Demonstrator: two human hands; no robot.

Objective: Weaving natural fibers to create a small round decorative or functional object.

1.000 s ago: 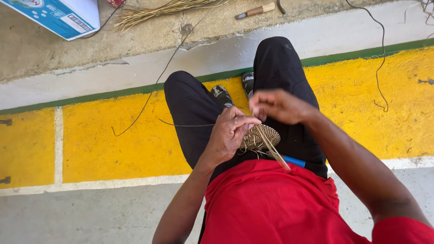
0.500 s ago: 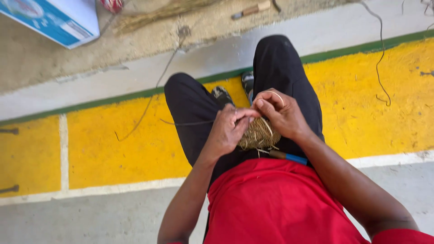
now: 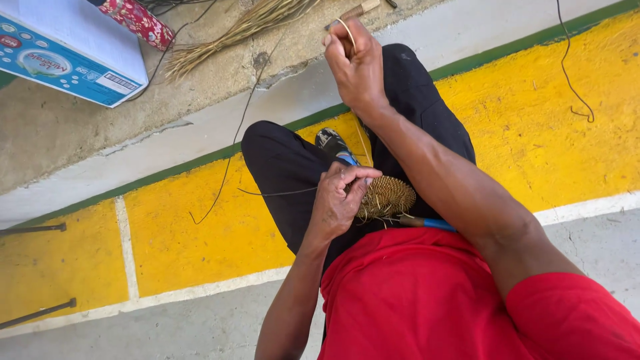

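A small round woven coil of tan fibre (image 3: pixel 389 196) rests on my lap over black trousers. My left hand (image 3: pixel 337 199) grips its left edge, fingers curled over it. My right hand (image 3: pixel 356 61) is raised far forward, pinching a thin pale fibre strand (image 3: pixel 361 137) that runs back down to the coil. A tool with a blue handle (image 3: pixel 430 223) lies on my lap just below the coil, touching neither hand.
A bundle of dry straw (image 3: pixel 235 32) lies on the concrete ahead, beside a blue and white cardboard box (image 3: pixel 63 50) and a red patterned item (image 3: pixel 140 21). A wooden-handled tool (image 3: pixel 357 11) sits near the straw. Thin dark wires (image 3: pixel 571 73) trail over the yellow painted kerb (image 3: pixel 187 233).
My right hand left the coil and swung up and forward, drawing the strand out long. My left hand stayed on the coil.
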